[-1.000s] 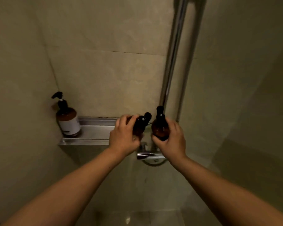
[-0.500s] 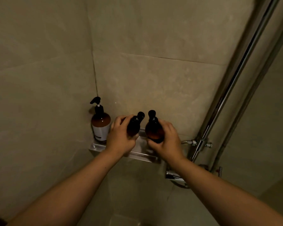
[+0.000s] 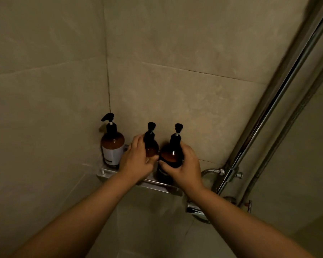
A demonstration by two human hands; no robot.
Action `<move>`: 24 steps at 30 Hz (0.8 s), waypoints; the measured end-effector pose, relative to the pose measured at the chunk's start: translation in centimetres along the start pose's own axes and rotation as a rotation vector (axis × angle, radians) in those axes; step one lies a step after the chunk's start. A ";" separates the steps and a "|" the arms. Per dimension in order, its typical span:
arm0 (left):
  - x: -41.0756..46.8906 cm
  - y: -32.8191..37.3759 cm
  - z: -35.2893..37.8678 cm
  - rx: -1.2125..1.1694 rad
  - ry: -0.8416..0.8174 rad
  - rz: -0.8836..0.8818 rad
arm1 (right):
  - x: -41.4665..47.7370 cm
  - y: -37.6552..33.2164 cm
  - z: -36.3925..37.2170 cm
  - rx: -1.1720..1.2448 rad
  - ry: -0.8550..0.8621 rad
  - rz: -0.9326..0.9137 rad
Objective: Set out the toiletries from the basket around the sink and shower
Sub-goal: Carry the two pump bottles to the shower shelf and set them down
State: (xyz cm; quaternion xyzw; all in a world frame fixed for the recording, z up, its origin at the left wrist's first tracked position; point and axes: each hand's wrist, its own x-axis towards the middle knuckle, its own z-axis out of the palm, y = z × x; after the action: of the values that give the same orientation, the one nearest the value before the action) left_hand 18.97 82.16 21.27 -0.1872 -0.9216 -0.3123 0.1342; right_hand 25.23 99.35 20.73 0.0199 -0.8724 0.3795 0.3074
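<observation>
- Three amber pump bottles are seen in a row at a metal shelf [image 3: 108, 172] fixed in the corner of a tiled shower wall [image 3: 175, 90].
- The labelled bottle [image 3: 112, 146], with a white label, is stood upright at the left end of the shelf, close to the corner, and is touched by neither hand.
- The middle bottle [image 3: 151, 147] is gripped by the left hand [image 3: 136, 162]: the fingers are curled round its far side and the thumb is laid across its front, below the shoulder.
- The right bottle [image 3: 172, 154] is held by the right hand [image 3: 184, 169], with the fingers wrapped behind its body and the thumb pressed across its lower front.
- Both held bottles are kept upright, just beside each other, with their black pump heads turned toward the camera.
- Whether their bases are set down on the shelf cannot be told, since the bases are hidden by the hands.
- A chrome shower rail [image 3: 280, 95] is seen rising at a slant on the right, with a metal hose [image 3: 209, 171] joined near its foot.
- A chrome mixer tap [image 3: 194, 209] is partly seen below the right end of the shelf, behind the right forearm.
</observation>
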 end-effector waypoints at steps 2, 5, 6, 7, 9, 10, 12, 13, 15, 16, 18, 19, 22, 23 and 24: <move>0.1 -0.3 -0.2 0.028 -0.002 -0.043 | -0.3 0.1 0.5 0.001 -0.016 -0.014; 0.1 -0.9 -0.2 0.054 -0.015 -0.075 | -0.4 0.1 1.4 0.012 -0.018 -0.046; -0.1 -1.1 -0.1 0.049 -0.001 -0.065 | -0.5 0.2 1.7 0.021 -0.011 -0.046; -0.4 -1.2 0.1 0.042 0.021 -0.046 | -0.7 0.2 2.0 0.025 -0.010 -0.048; -1.1 -1.3 0.7 0.064 0.090 0.012 | -1.1 0.3 2.5 -0.006 -0.036 -0.053; -1.6 -1.4 1.2 0.100 0.132 0.050 | -1.5 0.3 2.6 -0.038 -0.055 -0.048; -2.5 -1.5 1.8 0.165 0.169 0.108 | -2.4 0.2 2.6 -0.130 -0.055 -0.066; -2.8 -1.6 2.0 0.209 0.146 0.121 | -2.9 0.2 2.5 -0.190 -0.035 -0.112; -3.0 -1.7 2.2 0.296 0.096 0.107 | -3.8 0.4 2.3 -0.283 -0.033 -0.231; -3.0 -1.8 2.2 0.323 0.092 0.102 | -4.1 0.5 2.3 -0.308 -0.060 -0.266; -2.9 -1.7 2.0 0.381 0.096 0.101 | -4.1 0.4 2.2 -0.339 -0.124 -0.269; -2.9 -1.6 1.9 0.414 0.091 0.101 | -3.9 0.2 2.3 -0.350 -0.145 -0.251; -2.9 -1.5 1.5 0.522 0.092 0.086 | -3.2 -0.6 2.7 -0.347 -0.165 -0.224; -2.9 -1.5 1.3 0.553 0.090 0.081 | -3.1 -0.8 2.8 -0.342 -0.171 -0.225; -2.9 -1.7 1.1 0.576 0.090 0.082 | -3.0 -0.9 2.9 -0.343 -0.178 -0.228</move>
State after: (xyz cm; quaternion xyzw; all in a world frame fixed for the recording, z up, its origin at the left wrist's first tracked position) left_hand 20.71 80.87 18.45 -0.1644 -0.9571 -0.0399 0.2350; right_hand 26.36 96.18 18.10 0.0991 -0.9399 0.1854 0.2691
